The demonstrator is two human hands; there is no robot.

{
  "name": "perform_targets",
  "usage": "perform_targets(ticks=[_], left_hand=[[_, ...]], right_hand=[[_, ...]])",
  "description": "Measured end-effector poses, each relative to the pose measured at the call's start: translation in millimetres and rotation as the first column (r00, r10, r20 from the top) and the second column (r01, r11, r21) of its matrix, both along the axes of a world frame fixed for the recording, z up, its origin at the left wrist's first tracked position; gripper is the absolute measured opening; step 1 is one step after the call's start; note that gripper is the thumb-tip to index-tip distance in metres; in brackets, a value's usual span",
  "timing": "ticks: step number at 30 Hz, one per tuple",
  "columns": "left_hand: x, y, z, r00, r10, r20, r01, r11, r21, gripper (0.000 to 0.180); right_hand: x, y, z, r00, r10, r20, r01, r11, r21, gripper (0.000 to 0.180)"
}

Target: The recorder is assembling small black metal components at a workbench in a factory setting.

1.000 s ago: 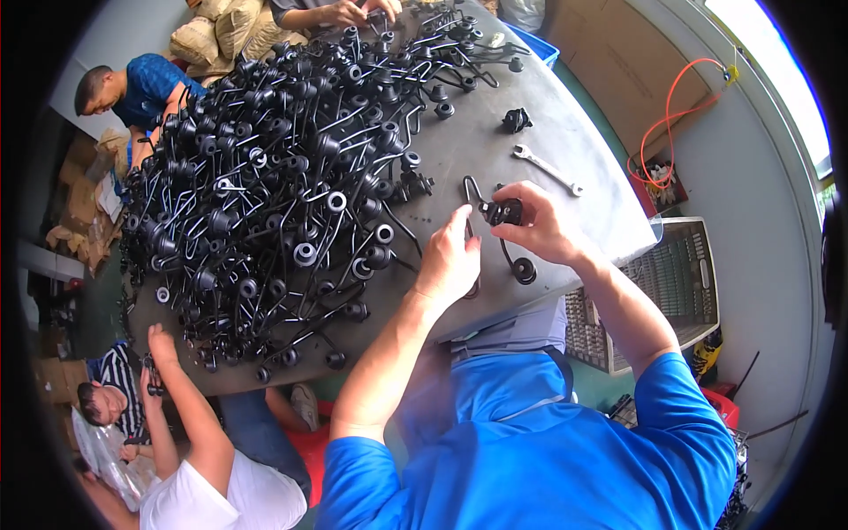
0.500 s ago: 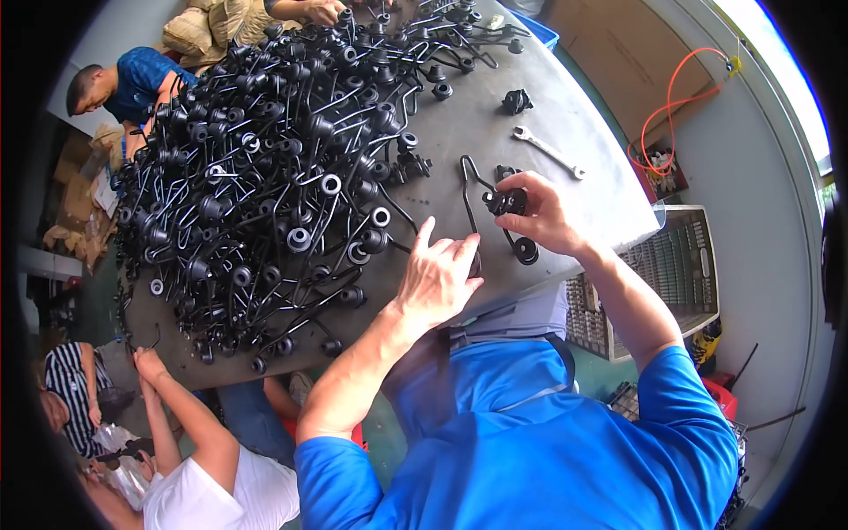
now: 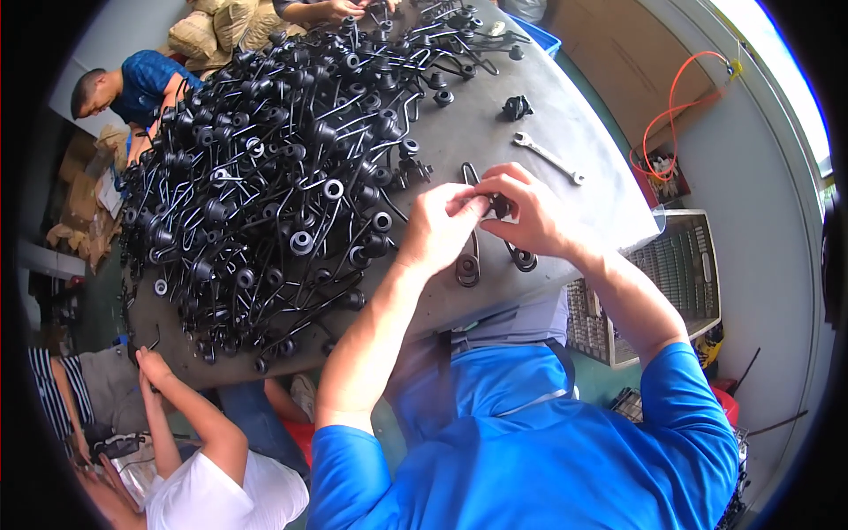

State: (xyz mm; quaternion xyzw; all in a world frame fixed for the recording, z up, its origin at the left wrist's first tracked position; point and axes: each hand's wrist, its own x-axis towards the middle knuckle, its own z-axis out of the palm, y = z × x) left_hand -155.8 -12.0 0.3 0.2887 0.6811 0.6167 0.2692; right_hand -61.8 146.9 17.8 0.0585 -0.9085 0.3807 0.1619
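My right hand [image 3: 530, 214] closes its fingers around a small black part [image 3: 500, 207], most of which the fingers cover. From the left, my left hand [image 3: 439, 225] meets it, thumb and fingers pinched together at the same part. Beneath the hands a black bent rod [image 3: 467, 265] lies on the grey table [image 3: 424, 305], its flattened end with a hole toward me. Beside it a round black rod end [image 3: 526, 260] shows below my right hand. Farther off lie an open-end wrench [image 3: 549, 158] and a small black clustered part [image 3: 517, 108].
A large heap of black bent rods with rubber-like ends [image 3: 300, 177] covers the table's left and middle. A grey plastic crate [image 3: 707, 265] stands by the right edge. An orange hose [image 3: 671, 115] hangs at the right. Other people work at the far and left sides.
My left hand has lifted off the bent rod and moved up and right to meet my right hand. The small black part has turned and is now mostly covered by fingers.
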Motion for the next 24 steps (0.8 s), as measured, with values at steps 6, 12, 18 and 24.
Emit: perform_targets(ticks=[6,12,18,24], left_hand=[[-23,-12,12,0.98,-0.132,-0.15,0.103,0.977,-0.184,0.031],[-11,-21,-18,0.924,-0.128,-0.36,0.047,0.973,-0.225,0.027],[-14,-13,-32,0.981,-0.039,-0.189,-0.004,0.976,-0.218,0.032],[-18,10,-20,0.882,0.021,0.471,0.024,0.996,-0.09,0.028]], right_hand=[[-22,9,2,0.995,0.037,0.094,-0.032,0.998,-0.052,0.033],[-19,-2,-1,0.987,0.031,0.159,-0.06,0.982,0.178,0.029],[-22,-8,3,0.972,0.018,0.236,-0.094,0.944,0.315,0.03],[-21,-1,-4,0.984,-0.02,0.18,-0.03,0.963,0.268,0.037]])
